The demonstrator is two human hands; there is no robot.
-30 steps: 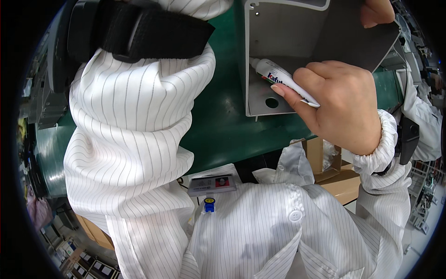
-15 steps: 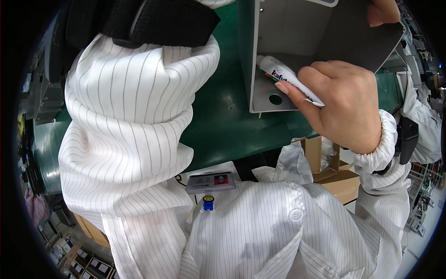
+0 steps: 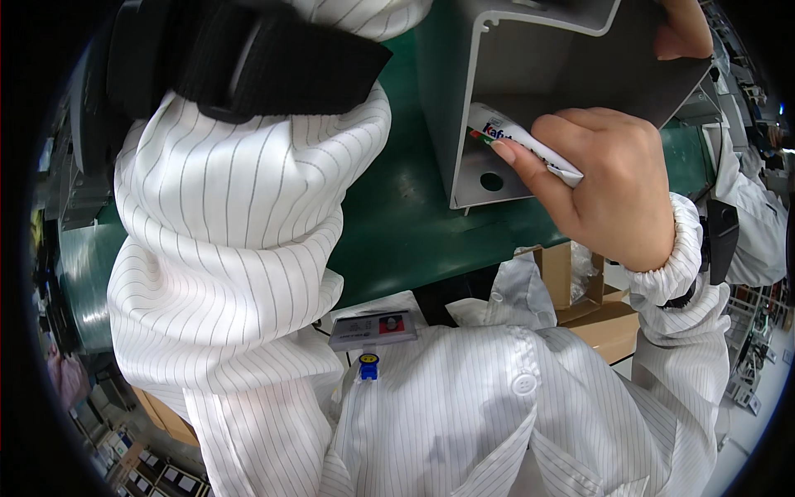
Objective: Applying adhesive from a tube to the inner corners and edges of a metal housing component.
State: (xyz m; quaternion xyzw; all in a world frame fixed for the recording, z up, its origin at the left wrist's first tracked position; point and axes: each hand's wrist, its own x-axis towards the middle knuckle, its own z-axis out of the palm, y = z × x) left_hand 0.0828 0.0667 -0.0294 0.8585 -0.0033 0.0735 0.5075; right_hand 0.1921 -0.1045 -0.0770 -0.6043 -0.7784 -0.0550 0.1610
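My right hand point(image 3: 609, 178) is closed around a white glue tube point(image 3: 534, 153), thumb below and bent fingers above. The tube slants up and left into the open mouth of a grey metal box point(image 3: 460, 157). Its far end lies by the box's left wall, and the tip cannot be made out. A round hole point(image 3: 492, 181) shows in the box's lower panel. At the box's upper right edge, the bent fingers of my left hand point(image 3: 684, 33) rest on the metal. The rest of that hand is out of view, beyond the top of the picture.
The box stands on a green work surface point(image 3: 397, 248). Below its edge are opened cardboard boxes point(image 3: 609, 327) with clear plastic wrap. A badge point(image 3: 373, 329) hangs on my striped coat. My left sleeve point(image 3: 240, 207), with a black strap point(image 3: 290, 62), covers much of the left side.
The metal box has shifted slightly right and down in the picture. The tube's far end now sits deeper behind the left wall. My left sleeve and strap have come down a little.
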